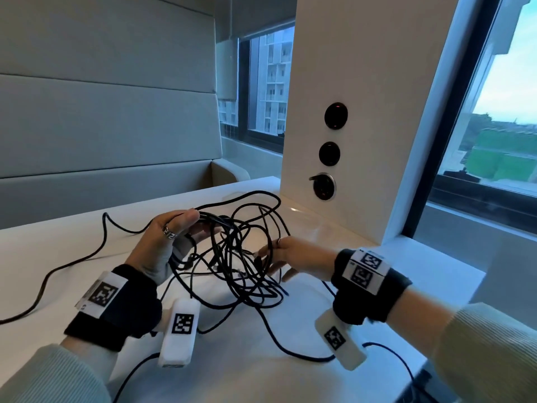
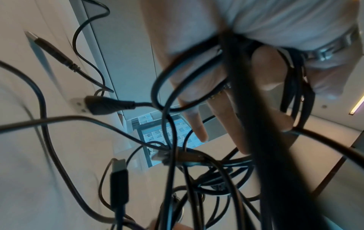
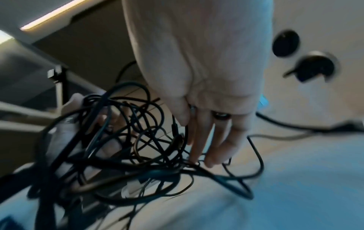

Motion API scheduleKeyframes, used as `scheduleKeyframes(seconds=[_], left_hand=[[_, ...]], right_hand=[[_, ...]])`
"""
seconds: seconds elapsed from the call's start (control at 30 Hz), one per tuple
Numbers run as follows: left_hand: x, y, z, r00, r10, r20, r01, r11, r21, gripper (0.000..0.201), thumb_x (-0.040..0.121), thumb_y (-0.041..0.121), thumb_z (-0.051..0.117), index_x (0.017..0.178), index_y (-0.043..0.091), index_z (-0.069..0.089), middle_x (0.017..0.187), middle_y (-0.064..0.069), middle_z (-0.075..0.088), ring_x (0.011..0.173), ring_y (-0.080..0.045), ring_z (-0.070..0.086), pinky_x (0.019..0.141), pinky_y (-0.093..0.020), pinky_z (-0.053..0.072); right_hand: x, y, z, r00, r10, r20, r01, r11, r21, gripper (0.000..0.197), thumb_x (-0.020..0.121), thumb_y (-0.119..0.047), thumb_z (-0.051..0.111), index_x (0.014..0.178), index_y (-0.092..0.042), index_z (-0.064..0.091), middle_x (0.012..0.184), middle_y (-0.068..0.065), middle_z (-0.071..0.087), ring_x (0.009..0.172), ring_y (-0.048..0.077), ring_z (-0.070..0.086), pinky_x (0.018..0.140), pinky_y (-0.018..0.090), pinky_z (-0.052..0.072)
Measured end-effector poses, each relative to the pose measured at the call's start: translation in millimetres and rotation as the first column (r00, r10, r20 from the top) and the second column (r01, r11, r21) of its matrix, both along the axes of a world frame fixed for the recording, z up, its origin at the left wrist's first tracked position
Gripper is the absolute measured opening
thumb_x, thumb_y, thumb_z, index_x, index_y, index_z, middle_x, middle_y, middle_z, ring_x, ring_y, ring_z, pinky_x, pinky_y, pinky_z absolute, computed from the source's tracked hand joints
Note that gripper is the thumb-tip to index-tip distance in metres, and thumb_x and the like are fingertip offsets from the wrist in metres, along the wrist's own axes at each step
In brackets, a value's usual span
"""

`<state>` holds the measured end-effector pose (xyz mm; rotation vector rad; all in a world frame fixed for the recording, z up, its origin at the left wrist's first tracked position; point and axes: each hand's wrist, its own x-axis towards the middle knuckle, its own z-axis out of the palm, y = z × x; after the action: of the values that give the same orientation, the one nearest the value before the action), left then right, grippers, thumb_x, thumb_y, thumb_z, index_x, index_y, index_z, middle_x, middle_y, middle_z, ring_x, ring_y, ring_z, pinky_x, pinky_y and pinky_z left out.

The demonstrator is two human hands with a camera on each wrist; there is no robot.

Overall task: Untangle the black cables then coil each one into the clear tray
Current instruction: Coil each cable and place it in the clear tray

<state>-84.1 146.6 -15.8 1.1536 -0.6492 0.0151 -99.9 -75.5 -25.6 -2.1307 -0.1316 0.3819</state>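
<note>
You are working over a white table (image 1: 290,373) that runs up to a white pillar (image 1: 363,117) beside the window. A tangle of black cables (image 1: 241,257) sits near the middle of it; its lower loops rest on the tabletop while the upper ones are lifted clear. One loose strand (image 1: 58,269) trails away to your left across the surface, and another (image 1: 293,354) curls along the near edge on your right.

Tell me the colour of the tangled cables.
Black; the cables show best in the head view.
</note>
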Motion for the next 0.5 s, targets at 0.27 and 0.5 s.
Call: scheduleKeyframes(seconds=[0.27, 0.5], left_hand=[[8.7, 8.4, -2.8, 1.0, 0.006, -0.03, -0.008, 0.997, -0.077, 0.046, 0.034, 0.051, 0.087, 0.053, 0.012, 0.071, 0.064, 0.001, 0.071, 0.071, -0.012, 0.071, 0.073, -0.028, 0.058], [21.7, 24.8, 4.2, 0.986, 0.163, 0.029, -0.165, 0.941, 0.296, 0.062, 0.048, 0.077, 0.067, 0.053, 0.016, 0.066, 0.063, -0.008, 0.069, 0.071, -0.022, 0.066, 0.074, -0.029, 0.05]], right_hand=[[2.9, 12.9, -7.1, 0.98, 0.155, -0.125, -0.106, 0.939, 0.328, 0.019, 0.088, -0.008, 0.06, 0.105, -0.014, 0.064, 0.086, 0.001, 0.065, 0.076, 0.011, 0.055, 0.061, 0.025, 0.041], [-9.4, 6.8, 6.2, 0.989, -0.095, 0.109, 0.066, 0.967, 0.246, 0.007, 0.093, -0.011, 0.053, 0.1, -0.012, 0.056, 0.086, 0.006, 0.058, 0.071, 0.01, 0.055, 0.049, 0.018, 0.045]])
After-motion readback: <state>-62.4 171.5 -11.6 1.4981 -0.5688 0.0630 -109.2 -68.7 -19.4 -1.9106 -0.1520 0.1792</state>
